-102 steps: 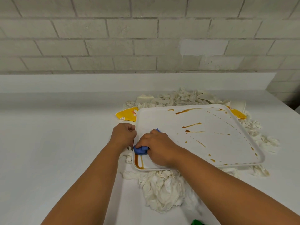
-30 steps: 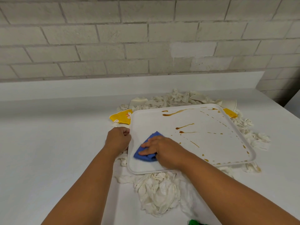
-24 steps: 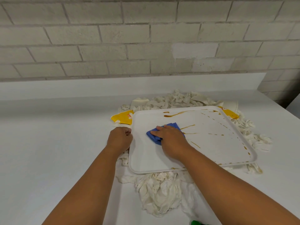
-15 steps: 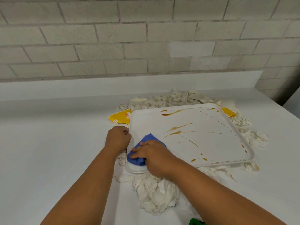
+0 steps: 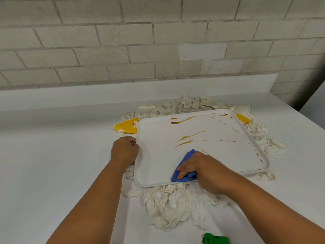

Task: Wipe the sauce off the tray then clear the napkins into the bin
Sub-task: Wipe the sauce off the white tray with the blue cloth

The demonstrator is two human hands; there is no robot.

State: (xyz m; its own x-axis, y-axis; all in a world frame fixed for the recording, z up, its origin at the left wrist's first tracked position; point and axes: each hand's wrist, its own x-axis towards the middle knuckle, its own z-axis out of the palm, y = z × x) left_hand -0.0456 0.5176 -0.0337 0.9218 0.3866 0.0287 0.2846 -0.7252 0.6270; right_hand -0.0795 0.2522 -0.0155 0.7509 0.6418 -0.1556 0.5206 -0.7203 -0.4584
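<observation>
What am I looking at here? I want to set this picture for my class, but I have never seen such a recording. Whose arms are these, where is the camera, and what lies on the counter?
There is no machine here. The camera sits on a person's head and looks forward and down, so the two bare arms reaching in from below are that person's own.

The left hand is closed at the left edge of a white tray, seemingly steadying it. The right hand presses a blue cloth onto the tray's near edge.

Brown sauce streaks remain across the middle and far side of the tray. The tray rests on a heap of crumpled white napkins on a white counter. Yellow wrappers poke out behind the tray, and something green shows at the bottom edge. No bin is in view.
</observation>
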